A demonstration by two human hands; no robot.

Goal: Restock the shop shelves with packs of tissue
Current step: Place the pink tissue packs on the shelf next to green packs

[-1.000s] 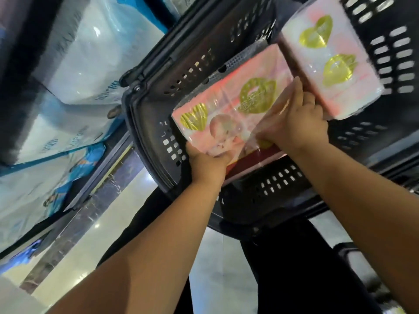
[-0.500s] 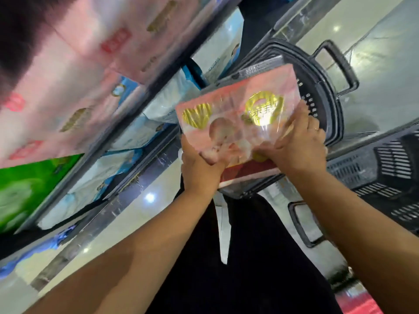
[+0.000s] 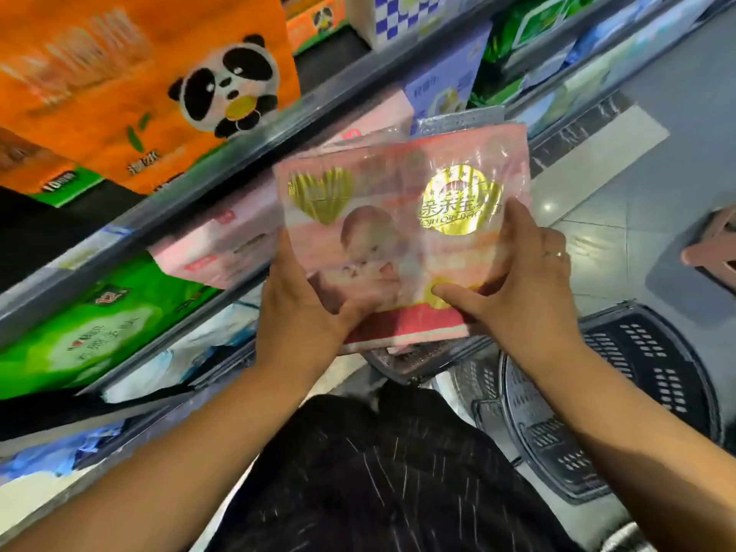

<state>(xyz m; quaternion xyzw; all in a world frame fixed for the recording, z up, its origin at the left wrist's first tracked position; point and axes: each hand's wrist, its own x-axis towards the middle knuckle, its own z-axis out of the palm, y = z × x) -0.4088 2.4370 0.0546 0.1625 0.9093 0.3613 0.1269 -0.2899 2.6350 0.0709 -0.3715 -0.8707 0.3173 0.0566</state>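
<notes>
I hold a pink tissue pack (image 3: 402, 233) with a gold heart and a gold round seal in front of the shelves, at mid height. My left hand (image 3: 302, 316) grips its lower left corner, thumb on the front. My right hand (image 3: 517, 288) grips its right side, thumb pressed on the front near the bottom edge. Similar pink packs (image 3: 223, 245) lie on the shelf (image 3: 255, 153) just left of and behind the held pack.
Orange panda packs (image 3: 151, 85) fill the shelf above, green packs (image 3: 87, 328) sit lower left, white and blue packs lower still. Two dark plastic baskets (image 3: 621, 396) stand on the tiled floor at the right. A pink stool (image 3: 713, 245) is at the right edge.
I lifted the pink pack out of the basket and up to the shelves. My view has swung up from the basket to the shelf rows; both hands kept their hold.
</notes>
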